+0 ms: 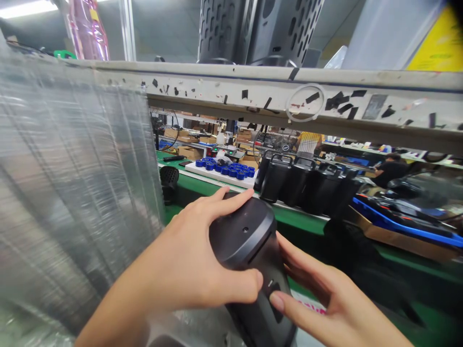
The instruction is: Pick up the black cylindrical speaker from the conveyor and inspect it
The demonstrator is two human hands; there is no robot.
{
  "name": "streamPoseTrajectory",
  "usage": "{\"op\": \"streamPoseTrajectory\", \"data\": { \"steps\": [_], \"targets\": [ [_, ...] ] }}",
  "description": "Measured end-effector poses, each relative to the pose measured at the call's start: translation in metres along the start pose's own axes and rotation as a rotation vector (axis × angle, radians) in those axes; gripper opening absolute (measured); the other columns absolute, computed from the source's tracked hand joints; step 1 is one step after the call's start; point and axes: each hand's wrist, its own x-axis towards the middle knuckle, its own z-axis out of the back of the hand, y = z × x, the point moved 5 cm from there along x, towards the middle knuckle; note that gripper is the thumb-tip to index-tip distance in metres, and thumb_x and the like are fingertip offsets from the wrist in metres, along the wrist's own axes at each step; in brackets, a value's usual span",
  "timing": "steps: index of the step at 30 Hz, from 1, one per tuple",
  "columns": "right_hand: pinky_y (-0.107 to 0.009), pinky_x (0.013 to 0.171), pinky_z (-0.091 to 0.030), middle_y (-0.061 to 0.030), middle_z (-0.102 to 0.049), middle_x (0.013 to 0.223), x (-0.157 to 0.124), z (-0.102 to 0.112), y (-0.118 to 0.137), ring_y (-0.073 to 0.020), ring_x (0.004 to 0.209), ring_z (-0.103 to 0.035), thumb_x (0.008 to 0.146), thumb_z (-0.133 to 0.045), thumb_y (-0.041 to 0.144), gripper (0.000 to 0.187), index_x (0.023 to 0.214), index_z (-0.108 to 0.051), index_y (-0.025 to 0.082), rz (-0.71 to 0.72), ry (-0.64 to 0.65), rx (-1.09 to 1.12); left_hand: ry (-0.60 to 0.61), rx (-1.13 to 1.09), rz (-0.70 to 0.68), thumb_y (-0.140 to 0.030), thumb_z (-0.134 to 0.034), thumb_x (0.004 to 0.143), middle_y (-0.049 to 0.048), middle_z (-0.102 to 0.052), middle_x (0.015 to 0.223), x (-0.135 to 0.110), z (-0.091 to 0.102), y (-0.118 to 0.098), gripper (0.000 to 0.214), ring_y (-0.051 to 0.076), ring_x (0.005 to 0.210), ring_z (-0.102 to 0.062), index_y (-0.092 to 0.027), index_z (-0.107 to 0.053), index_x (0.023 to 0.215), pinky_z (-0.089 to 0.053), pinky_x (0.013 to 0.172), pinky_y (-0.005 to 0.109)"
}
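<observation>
A dark grey cylindrical housing (249, 241) stands tilted in front of me, its flat round top with a small hole facing up. My left hand (188, 260) wraps over its upper left side, index finger along the top rim and thumb pressed on the front. My right hand (325, 299) lies against its right side with fingers stretched along the body, thumb tip near a small dark panel low on the front.
A large sheet of clear plastic wrap (72, 183) fills the left. A scuffed shelf beam (289, 96) crosses overhead. On the green bench (202, 185) behind are a white tray of blue caps (224, 171), a row of black housings (307, 185) and a cardboard box with blue parts (405, 226). A person (388, 171) sits far right.
</observation>
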Motion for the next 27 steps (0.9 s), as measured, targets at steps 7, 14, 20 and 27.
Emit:
{"op": "streamPoseTrajectory", "data": {
  "steps": [7, 14, 20, 27],
  "targets": [
    [-0.023, 0.111, -0.040, 0.0028, -0.044, 0.148, 0.003, 0.000, 0.003, -0.0165, 0.132, -0.048, 0.093, -0.064, 0.030, 0.067, 0.153, -0.033, 0.026, 0.005, 0.010, -0.007, -0.003, 0.003, 0.003, -0.051, -0.083, 0.044, -0.0027, -0.040, 0.155, -0.003, -0.001, 0.000, 0.094, 0.040, 0.141, -0.039, -0.045, -0.056, 0.134, -0.025, 0.118, 0.058],
    [-0.027, 0.112, -0.039, 0.0025, -0.046, 0.148, 0.005, -0.006, -0.004, -0.0179, 0.133, -0.048, 0.092, -0.061, 0.028, 0.066, 0.153, -0.035, 0.027, 0.043, -0.065, -0.105, 0.021, -0.053, -0.025, -0.045, -0.083, 0.051, -0.0072, -0.047, 0.150, 0.006, 0.004, 0.002, 0.086, 0.037, 0.134, -0.049, -0.047, -0.056, 0.133, -0.036, 0.114, 0.054],
    [-0.030, 0.114, -0.038, 0.0014, -0.042, 0.149, 0.006, -0.001, 0.000, -0.0189, 0.134, -0.046, 0.094, -0.063, 0.034, 0.063, 0.151, -0.038, 0.024, -0.031, -0.008, 0.047, 0.040, -0.062, -0.046, -0.043, -0.084, 0.051, -0.0066, -0.047, 0.150, 0.007, 0.007, -0.001, 0.087, 0.038, 0.134, -0.048, -0.044, -0.057, 0.134, -0.037, 0.114, 0.053],
    [-0.033, 0.113, -0.040, 0.0028, -0.047, 0.146, 0.005, -0.002, 0.003, -0.0219, 0.132, -0.049, 0.090, -0.069, 0.038, 0.065, 0.149, -0.042, 0.029, -0.032, -0.048, -0.009, -0.008, -0.041, -0.057, -0.046, -0.085, 0.050, -0.0020, -0.045, 0.153, 0.006, 0.003, 0.001, 0.087, 0.041, 0.137, -0.044, -0.044, -0.058, 0.133, -0.032, 0.115, 0.059]
  ]
}}
